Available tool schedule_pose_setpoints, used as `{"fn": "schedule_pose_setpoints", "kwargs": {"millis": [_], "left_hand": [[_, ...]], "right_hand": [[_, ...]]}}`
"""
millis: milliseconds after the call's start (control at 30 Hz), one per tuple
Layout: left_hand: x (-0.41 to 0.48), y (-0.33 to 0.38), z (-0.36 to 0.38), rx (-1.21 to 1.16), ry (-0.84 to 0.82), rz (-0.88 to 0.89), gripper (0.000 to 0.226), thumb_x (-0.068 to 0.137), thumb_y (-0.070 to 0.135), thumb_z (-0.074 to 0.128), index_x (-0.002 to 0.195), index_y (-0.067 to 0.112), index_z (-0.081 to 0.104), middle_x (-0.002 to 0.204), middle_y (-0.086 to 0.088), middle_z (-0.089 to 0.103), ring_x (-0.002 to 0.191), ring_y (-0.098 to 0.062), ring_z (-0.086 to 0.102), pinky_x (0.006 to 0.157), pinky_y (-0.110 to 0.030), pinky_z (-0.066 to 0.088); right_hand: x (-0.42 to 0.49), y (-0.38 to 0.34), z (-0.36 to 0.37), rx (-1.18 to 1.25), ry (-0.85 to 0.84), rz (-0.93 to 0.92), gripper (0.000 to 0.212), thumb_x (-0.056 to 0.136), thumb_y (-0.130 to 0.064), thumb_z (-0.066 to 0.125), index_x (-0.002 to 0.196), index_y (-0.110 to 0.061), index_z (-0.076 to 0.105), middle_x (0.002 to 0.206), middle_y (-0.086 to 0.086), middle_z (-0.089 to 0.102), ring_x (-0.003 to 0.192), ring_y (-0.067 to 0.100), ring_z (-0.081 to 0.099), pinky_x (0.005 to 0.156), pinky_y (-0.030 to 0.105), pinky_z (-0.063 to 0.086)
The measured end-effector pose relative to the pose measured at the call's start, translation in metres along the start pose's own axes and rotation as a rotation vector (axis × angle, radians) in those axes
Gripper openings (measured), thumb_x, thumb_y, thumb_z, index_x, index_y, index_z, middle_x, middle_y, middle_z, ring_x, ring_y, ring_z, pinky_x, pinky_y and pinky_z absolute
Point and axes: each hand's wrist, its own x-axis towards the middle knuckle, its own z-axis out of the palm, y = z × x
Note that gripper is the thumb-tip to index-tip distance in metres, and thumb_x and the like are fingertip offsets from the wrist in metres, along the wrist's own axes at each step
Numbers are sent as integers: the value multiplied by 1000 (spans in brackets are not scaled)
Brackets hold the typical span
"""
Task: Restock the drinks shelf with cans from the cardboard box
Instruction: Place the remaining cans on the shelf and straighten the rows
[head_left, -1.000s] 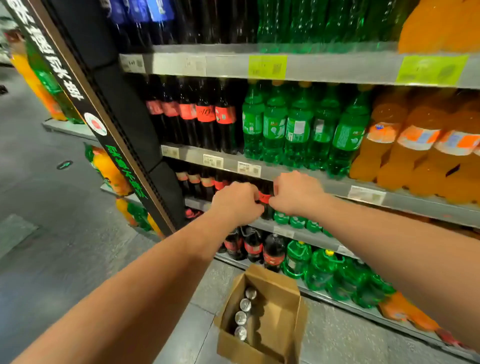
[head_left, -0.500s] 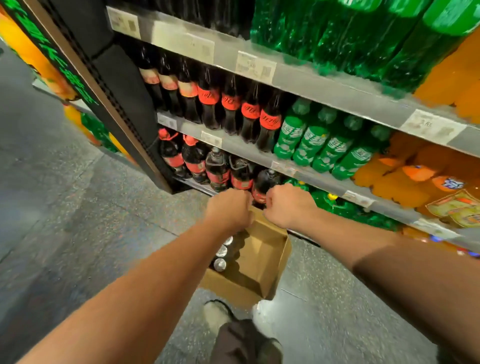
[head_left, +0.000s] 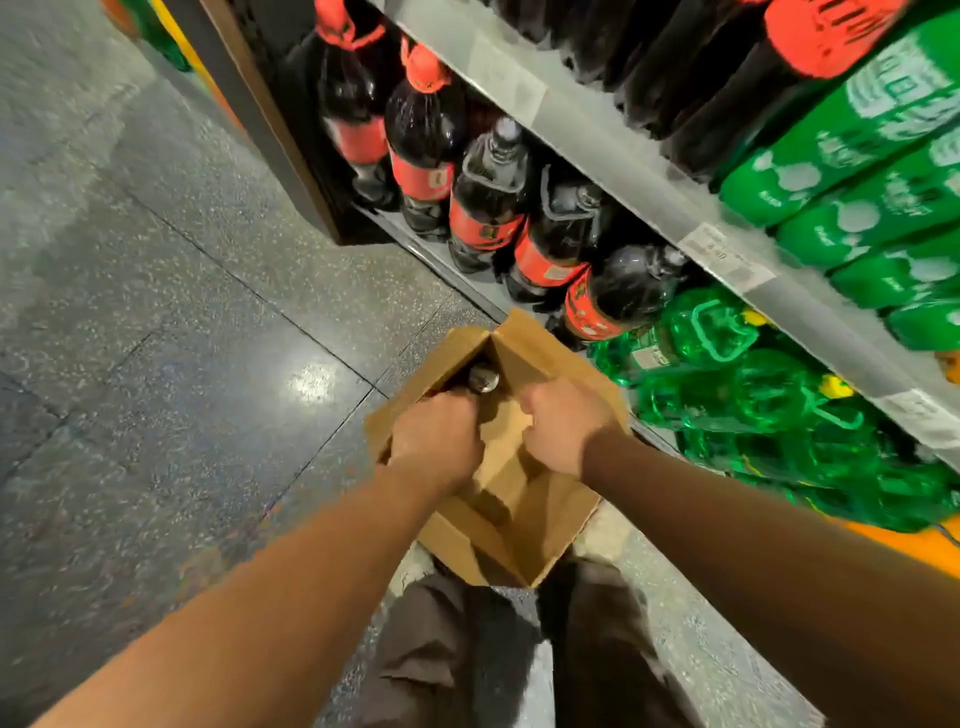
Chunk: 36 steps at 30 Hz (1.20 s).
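Our left hand (head_left: 434, 441) and right hand (head_left: 566, 426) drop from shelf (head_left: 587, 130) into box (head_left: 545, 519), curling toward cans (head_left: 483, 378); whether either grips, we cannot tell.

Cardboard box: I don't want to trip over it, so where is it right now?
Head view: the cardboard box sits on the floor at lower centre, just before the bottom-shelf cola bottles, left hand and right hand reaching into it.

Bright overhead light; floor (head_left: 311, 382) glare; blurred edges
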Motion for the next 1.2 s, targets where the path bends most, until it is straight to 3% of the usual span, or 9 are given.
{"fn": "schedule_pose_setpoints", "kwargs": {"millis": [200,433,600,733,833,933,1000,1133,1200], "left_hand": [[54,-14,101,-98,-76,-76,26,89,12,52,115,11,54,118,-11,54,114,-31,52,81,-41,49],[128,-27,185,-63,69,-180,45,92,13,52,135,12,37,137,-8,42,126,-25,43,97,-35,39],[162,-35,219,-74,154,-290,50,93,9,45,142,9,35,146,-11,40,134,-27,40,104,-37,37],[183,-43,242,31,364,-312,43,77,18,38,107,15,69,96,-4,68,84,-23,66,74,-30,51],[188,-46,241,14,351,-326,31,74,19,42,86,17,70,79,-4,65,68,-23,63,64,-28,50],[190,-49,241,31,279,-310,23,65,25,68,86,18,69,72,-4,65,64,-24,64,64,-28,50],[193,-50,234,20,218,-332,40,48,30,84,84,19,69,63,-2,64,55,-22,63,55,-26,48],[187,-52,216,-38,140,-335,50,79,29,68,124,20,48,106,-6,65,94,-29,65,69,-31,44],[171,-50,205,-64,130,-292,55,84,32,63,132,22,39,118,-6,59,106,-31,60,76,-33,43]], "right_hand": [[99,10,74,-384,-102,-189,36,86,-17,54,122,-12,48,122,8,53,114,26,53,94,36,48],[192,24,156,-562,53,-517,43,96,-14,38,138,-5,32,133,13,40,123,27,39,102,35,37],[242,27,175,-514,75,-365,38,97,-7,33,133,-1,44,131,18,50,121,35,47,97,43,39],[260,31,187,-437,179,-386,55,96,-25,10,144,-13,33,144,14,37,128,32,39,104,43,31],[269,28,192,-325,196,-313,41,101,-25,28,138,-13,41,139,16,42,121,34,44,100,42,32],[272,25,191,-517,271,-323,27,82,-15,57,104,-10,72,102,12,67,95,27,63,74,32,49],[269,22,184,-690,181,-321,37,71,-13,41,76,-14,77,75,2,69,78,20,67,60,26,50],[273,29,186,-673,132,-409,38,96,-9,31,125,-9,57,125,14,56,123,30,47,97,35,37],[261,29,173,-580,64,-421,32,99,-21,38,126,-16,54,132,10,54,123,26,47,97,31,34]]}}
